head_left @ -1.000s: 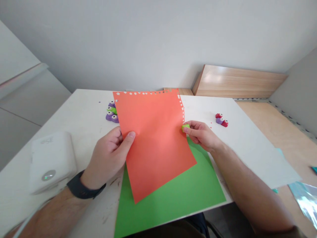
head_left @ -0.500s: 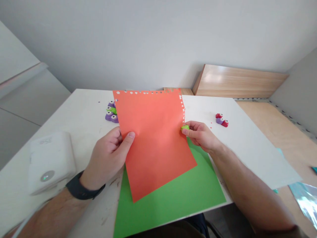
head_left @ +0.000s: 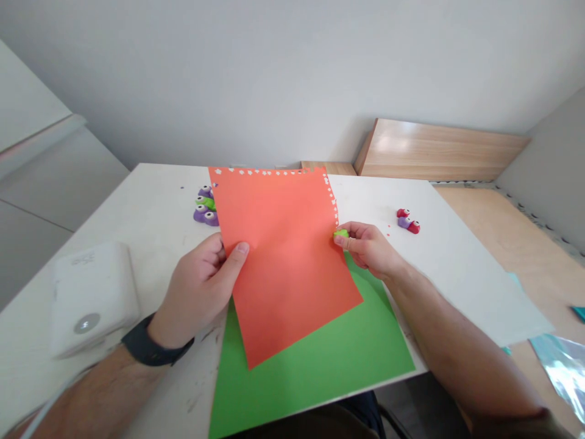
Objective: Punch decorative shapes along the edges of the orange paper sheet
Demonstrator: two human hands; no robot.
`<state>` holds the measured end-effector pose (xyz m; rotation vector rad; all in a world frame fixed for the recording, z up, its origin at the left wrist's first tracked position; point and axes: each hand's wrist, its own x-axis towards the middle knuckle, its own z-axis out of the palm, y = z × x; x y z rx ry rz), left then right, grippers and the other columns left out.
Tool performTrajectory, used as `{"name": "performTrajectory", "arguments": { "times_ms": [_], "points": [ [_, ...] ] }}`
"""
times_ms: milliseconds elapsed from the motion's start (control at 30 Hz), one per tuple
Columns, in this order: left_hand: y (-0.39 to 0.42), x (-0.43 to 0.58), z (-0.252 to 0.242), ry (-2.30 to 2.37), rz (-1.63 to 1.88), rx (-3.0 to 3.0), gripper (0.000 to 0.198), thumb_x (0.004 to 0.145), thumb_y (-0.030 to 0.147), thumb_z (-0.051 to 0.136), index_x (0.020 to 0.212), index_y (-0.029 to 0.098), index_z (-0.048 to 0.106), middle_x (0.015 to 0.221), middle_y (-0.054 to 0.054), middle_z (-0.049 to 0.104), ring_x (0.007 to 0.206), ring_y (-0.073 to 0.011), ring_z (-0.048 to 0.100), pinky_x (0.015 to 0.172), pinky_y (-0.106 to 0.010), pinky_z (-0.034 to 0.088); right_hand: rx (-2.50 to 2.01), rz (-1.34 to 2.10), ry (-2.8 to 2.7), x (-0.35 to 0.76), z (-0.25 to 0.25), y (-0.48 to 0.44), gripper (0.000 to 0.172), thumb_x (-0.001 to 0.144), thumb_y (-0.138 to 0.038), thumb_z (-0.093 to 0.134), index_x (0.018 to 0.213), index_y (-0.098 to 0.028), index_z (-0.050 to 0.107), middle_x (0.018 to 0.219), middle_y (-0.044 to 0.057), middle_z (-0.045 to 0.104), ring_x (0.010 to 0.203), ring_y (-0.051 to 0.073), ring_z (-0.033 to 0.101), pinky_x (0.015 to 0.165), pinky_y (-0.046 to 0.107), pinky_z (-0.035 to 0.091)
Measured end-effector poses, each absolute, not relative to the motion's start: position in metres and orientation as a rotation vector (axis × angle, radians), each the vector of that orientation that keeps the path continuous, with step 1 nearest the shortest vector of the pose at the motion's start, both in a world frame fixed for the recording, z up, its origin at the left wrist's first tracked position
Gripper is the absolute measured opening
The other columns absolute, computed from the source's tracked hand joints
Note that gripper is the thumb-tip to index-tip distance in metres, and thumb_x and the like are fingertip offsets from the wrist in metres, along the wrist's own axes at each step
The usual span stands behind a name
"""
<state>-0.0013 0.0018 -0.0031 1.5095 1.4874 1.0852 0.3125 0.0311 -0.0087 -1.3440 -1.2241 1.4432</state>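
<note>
While pinching the orange paper (head_left: 287, 262) by its left edge in the left grip (head_left: 201, 289) and squeezing the green punch (head_left: 340, 233) on its right edge in the right grip (head_left: 370, 250), keep it flat between them and press straight.

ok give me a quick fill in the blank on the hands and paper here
The left hand holds a paper sheet coloured ____.
The right hand pinches a small punch coloured ____.
Punched holes line the sheet's top and ____ edges.
The dark watch sits on the ____ wrist.
Missing words: orange; green; right; left.
</note>
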Motion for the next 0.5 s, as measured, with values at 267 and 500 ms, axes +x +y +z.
{"name": "performTrajectory", "arguments": {
  "times_ms": [267, 500],
  "points": [
    [0.0026, -0.0053, -0.0078, 1.457, 1.017, 1.565, 0.03, 0.094, 0.053, 0.062, 0.102, 0.024, 0.065, 0.079, -0.001, 0.069, 0.076, -0.0223, 0.067, 0.067, -0.031, 0.055, -1.306, 1.41, -1.211, 0.3104, -0.0088, 0.0322, 0.04, 0.075, -0.043, 0.086, 0.098, -0.016, 0.069, 0.071, -0.004, 0.06, 0.038, 0.002, 0.027, 0.033, 0.023, 0.015],
    [0.0029, -0.0057, -0.0084, 1.459, 1.052, 1.537, 0.035, 0.093, 0.054, 0.062, 0.107, 0.022, 0.067, 0.082, -0.002, 0.072, 0.08, -0.0237, 0.069, 0.065, -0.03, 0.054, -1.252, 1.463, -1.225, 0.3168, -0.0096, 0.0296, 0.04, 0.081, -0.047, 0.08, 0.105, -0.018, 0.067, 0.066, -0.005, 0.058, 0.038, 0.004, 0.026, 0.035, 0.023, 0.012]
  ]
}}
